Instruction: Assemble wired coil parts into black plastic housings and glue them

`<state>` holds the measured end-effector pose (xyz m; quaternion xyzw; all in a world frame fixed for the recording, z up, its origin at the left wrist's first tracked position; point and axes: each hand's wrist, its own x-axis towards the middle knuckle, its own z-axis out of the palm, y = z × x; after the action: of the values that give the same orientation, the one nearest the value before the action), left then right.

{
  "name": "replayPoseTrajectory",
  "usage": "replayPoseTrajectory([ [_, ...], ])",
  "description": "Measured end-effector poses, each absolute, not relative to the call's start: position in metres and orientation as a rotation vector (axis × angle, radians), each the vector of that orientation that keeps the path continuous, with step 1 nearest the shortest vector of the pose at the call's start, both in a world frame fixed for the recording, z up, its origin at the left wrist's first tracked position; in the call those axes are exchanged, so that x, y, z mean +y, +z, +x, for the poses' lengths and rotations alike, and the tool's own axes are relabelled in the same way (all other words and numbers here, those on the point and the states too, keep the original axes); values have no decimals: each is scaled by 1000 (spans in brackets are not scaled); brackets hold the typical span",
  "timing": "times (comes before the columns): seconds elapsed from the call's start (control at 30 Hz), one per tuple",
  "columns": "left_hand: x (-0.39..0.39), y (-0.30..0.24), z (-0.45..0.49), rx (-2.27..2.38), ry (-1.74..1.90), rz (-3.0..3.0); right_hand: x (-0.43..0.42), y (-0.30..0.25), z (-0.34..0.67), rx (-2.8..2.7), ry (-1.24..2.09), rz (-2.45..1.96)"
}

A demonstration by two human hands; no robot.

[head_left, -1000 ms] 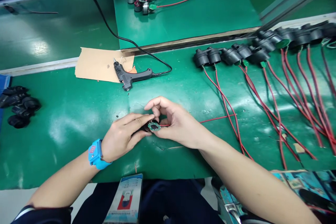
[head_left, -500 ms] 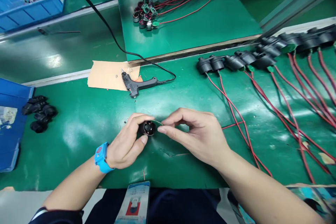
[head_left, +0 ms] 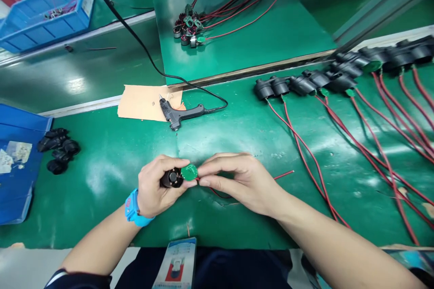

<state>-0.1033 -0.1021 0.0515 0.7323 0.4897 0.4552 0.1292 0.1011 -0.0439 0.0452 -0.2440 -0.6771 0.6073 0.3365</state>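
Note:
My left hand (head_left: 154, 189), with a blue wrist strap (head_left: 133, 207), is wrapped round a small black round housing (head_left: 171, 178) low over the green bench. My right hand (head_left: 242, 180) pinches the edge of a small round green circuit board (head_left: 189, 172) right beside the housing's open end. Thin red wires (head_left: 284, 174) run from under the right hand across the mat.
A black glue gun (head_left: 179, 113) lies on a piece of cardboard (head_left: 142, 101) behind the hands, its cable running back left. A row of black housings with red leads (head_left: 305, 83) fills the right. Loose black housings (head_left: 57, 149) and a blue bin (head_left: 16, 162) sit left.
The green board has swung out beside the housing, its flat face now showing. Both hands sit lower in the picture as the view tilted up.

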Motion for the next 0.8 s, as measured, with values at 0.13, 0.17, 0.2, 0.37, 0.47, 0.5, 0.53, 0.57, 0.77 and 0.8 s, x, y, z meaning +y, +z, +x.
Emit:
replayPoseTrajectory([
  [0.13,-111,54,-100,1485,1271,1941,-45,38,98,-1926,912,-561],
  [0.17,-113,54,-101,1501,1254,1918,-44,38,99,-1949,810,-563],
  [0.2,-114,54,-103,1520,1238,1908,-42,38,99,-1971,740,-572],
  [0.37,-114,47,-121,1672,1265,1915,-3,36,85,-2296,401,-818],
  [0.47,-112,40,-130,1677,1287,1959,30,27,61,-2566,180,-992],
  [0.5,-112,38,-132,1673,1284,1973,38,23,53,-2618,138,-1027],
  [0.53,-111,37,-134,1676,1283,1978,45,18,46,-2653,109,-1042],
  [0.57,-111,36,-136,1689,1289,1973,50,14,42,-2674,88,-1040],
  [0.77,-108,34,-143,1776,1358,1903,39,17,59,-2634,40,-987],
  [0.8,-108,34,-143,1781,1362,1902,32,22,66,-2582,82,-968],
])
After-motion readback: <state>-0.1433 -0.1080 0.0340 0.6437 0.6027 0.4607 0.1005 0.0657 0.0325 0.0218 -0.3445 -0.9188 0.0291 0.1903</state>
